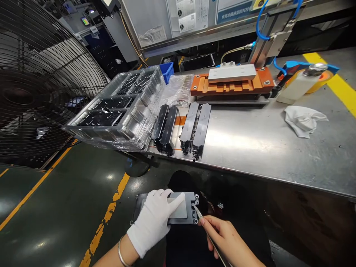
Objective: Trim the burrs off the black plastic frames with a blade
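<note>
- Left hand (153, 221), in a white glove, presses flat on the grey plate (183, 209), grip spread across its top, plate low in front of the bench edge.
- Right hand (226, 239), bare, grip pinched on a thin tool (198, 213), tip at the plate's right edge.
- Up on the steel bench (250, 144): black parts (180, 128) in rows, clear trays (122, 107) stacked left, a white cloth (303, 120) right.

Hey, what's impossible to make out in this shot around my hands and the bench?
- Head view: most of the gray plate lies under the gloved left hand.
- The thin tool in the right hand: its tip is too small to identify.
- Wall papers: print too small, top cut off.
- Clear trays: contents blurred by glare.
</note>
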{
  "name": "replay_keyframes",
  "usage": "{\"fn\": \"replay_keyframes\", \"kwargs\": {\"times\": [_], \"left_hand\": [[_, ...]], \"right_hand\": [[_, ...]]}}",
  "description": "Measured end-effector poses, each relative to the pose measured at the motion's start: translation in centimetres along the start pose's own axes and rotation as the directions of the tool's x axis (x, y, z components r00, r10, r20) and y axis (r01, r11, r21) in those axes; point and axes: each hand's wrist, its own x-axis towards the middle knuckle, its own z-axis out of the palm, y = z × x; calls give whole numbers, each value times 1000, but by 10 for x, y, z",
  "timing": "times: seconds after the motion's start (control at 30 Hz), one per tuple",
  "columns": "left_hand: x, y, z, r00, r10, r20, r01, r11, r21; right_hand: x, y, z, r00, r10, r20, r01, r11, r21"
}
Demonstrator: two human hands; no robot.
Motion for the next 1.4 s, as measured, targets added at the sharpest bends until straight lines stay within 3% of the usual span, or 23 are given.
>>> {"fn": "replay_keyframes", "kwargs": {"times": [0.2,0.33,0.4,0.47,0.5,0.53,0.6,0.67,0.7,0.77,0.8,0.87,0.93,0.97,1.03,1.13,1.2,1.27,1.4], "left_hand": [[1,0,0,1000,-11,-14,11,1000,-5],[1,-2,0,1000,-15,-28,14,1000,-17],[-2,-4,3,997,-57,-58,50,993,-106],[-6,-5,9,980,-162,-118,115,936,-333],[-9,-4,13,960,-248,-129,152,850,-504],[-11,-3,18,933,-345,-105,180,698,-693],[-14,0,29,857,-515,31,164,216,-963],[-12,5,41,773,-609,180,30,-247,-968],[-10,8,46,737,-637,225,-57,-390,-919],[-5,14,53,705,-662,254,-186,-518,-835],[-2,17,55,723,-646,246,-215,-549,-808],[1,25,56,818,-537,205,-208,-609,-765],[1,34,55,914,-378,150,-154,-664,-731],[0,38,54,937,-325,127,-141,-686,-714],[-4,44,52,942,-313,118,-156,-723,-673],[-11,47,52,915,-355,190,-171,-770,-614],[-14,47,49,913,-346,216,-153,-782,-604],[-15,48,43,923,-324,208,-145,-793,-592],[-17,50,26,956,-232,180,-67,-768,-637]], "right_hand": [[0,-4,-2,1000,15,-5,-15,1000,-4],[2,-3,-5,998,15,54,-15,1000,9],[1,-2,-9,1000,-27,13,27,999,43],[-1,1,-10,995,-79,-64,88,986,145],[-3,1,-9,992,-90,-89,108,970,218],[-4,1,-5,992,-89,-89,112,947,302],[-7,-2,6,997,-72,-20,73,875,480],[-9,-10,19,995,-75,72,12,770,638],[-9,-16,25,992,-85,94,-6,710,704],[-8,-30,34,991,-103,83,-7,587,809],[-7,-38,36,991,-111,69,0,532,847],[-5,-49,36,990,-128,53,12,459,888],[-5,-56,32,984,-163,77,10,475,880],[-5,-57,29,979,-181,94,15,526,850],[-6,-56,19,977,-182,112,50,702,710],[-10,-54,2,983,-185,-1,179,951,251],[-12,-54,-9,967,-254,-28,251,964,-84],[-11,-56,-16,953,-303,18,294,906,-305],[-8,-62,-20,926,-373,52,349,798,-491]]}}
